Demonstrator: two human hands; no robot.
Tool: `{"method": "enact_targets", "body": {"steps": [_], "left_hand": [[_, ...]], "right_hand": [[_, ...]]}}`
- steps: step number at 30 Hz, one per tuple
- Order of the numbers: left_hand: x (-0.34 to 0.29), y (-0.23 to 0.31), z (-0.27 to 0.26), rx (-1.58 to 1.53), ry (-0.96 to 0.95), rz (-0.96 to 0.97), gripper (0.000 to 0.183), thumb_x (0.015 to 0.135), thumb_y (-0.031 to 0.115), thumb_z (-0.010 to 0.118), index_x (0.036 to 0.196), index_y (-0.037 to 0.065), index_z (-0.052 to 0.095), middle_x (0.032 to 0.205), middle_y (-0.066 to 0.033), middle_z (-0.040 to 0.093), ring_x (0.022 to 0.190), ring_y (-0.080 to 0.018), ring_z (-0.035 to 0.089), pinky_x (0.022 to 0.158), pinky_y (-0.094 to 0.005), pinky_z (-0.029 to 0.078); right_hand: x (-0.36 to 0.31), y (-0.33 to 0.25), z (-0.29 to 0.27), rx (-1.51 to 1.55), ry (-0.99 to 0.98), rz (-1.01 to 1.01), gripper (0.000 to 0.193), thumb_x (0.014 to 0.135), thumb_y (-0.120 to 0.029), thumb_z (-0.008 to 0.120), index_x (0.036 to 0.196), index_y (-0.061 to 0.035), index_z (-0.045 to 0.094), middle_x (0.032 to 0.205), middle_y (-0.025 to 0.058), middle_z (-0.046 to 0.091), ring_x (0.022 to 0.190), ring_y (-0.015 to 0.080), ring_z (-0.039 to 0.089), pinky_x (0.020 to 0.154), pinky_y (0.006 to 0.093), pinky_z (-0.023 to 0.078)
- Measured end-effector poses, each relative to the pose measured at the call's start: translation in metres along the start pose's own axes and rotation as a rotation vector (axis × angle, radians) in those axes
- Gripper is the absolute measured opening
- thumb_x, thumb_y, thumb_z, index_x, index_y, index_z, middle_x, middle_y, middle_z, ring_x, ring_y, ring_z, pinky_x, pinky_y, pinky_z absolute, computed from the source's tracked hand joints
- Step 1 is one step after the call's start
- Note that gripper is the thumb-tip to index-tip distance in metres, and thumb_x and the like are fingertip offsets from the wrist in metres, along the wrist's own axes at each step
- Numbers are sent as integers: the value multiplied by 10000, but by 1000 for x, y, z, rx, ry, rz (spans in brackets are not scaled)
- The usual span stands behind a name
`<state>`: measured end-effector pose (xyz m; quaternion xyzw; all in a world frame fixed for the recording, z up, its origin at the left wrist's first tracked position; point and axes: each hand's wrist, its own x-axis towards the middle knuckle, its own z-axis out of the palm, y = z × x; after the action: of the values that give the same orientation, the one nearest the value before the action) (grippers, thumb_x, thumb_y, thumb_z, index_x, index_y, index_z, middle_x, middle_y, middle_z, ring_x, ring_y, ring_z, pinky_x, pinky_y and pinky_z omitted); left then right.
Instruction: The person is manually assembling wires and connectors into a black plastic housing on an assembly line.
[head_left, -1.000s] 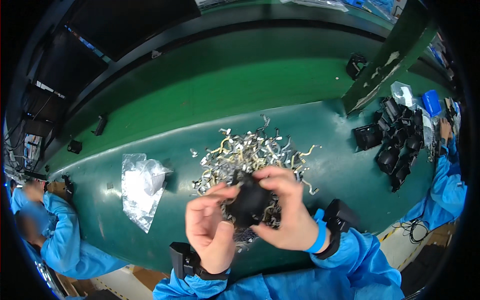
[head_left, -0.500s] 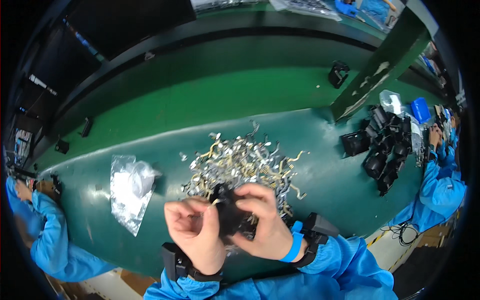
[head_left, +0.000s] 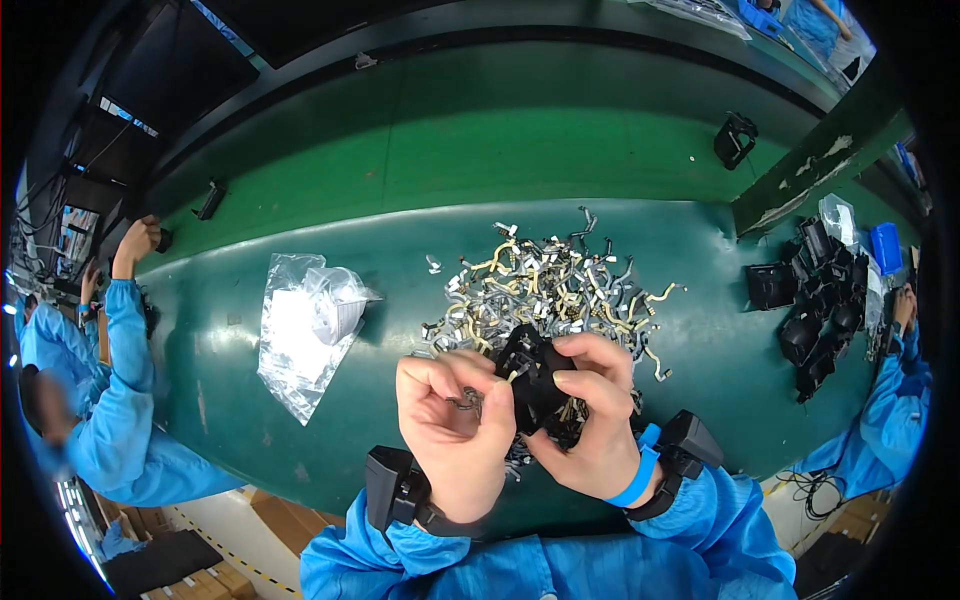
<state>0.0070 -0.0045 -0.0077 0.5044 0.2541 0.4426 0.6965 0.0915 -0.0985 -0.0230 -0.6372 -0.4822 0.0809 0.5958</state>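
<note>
In front of the heap of short wire cables (head_left: 545,285), my right hand (head_left: 598,435) grips a black plastic housing (head_left: 540,385) between thumb and fingers. My left hand (head_left: 455,440) is closed at the housing's left side. Thumb and forefinger pinch a short cable (head_left: 517,374), whose pale end shows against the black plastic. Part of a grey wire also shows among the left fingers. How far the cable sits inside the housing cannot be made out.
To the left lies a clear plastic bag (head_left: 300,340) with pale contents. Several black housings (head_left: 815,300) are piled at right beside a blue bin (head_left: 886,248). A green post (head_left: 830,165) rises at the back right. Co-workers in blue sleeves (head_left: 125,340) sit at both sides.
The scene has shifted rightward in view. Both my hands still hold the housing and cable, with the housing now turned to show its inner side. The left co-worker's arm is now raised toward the back edge.
</note>
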Motion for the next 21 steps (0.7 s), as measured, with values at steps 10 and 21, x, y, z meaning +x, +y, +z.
{"method": "enact_targets", "body": {"steps": [10,21], "left_hand": [[1,0,-2,-27,-15,23,368,793,-113,618,921,91,339,808,-77,580,851,-172,523,920,-362,403],[1,2,-2,66,-31,33,397,769,-119,648,924,91,350,826,-90,606,897,-185,535,935,-380,406]], "right_hand": [[1,3,-1,-63,-9,-86,729,592,158,700,1215,-125,449,1263,196,373,1061,354,542,823,382,549],[0,5,-2,68,-80,-33,791,595,150,719,1255,-134,389,1276,201,349,1013,323,556,785,367,544]]}}
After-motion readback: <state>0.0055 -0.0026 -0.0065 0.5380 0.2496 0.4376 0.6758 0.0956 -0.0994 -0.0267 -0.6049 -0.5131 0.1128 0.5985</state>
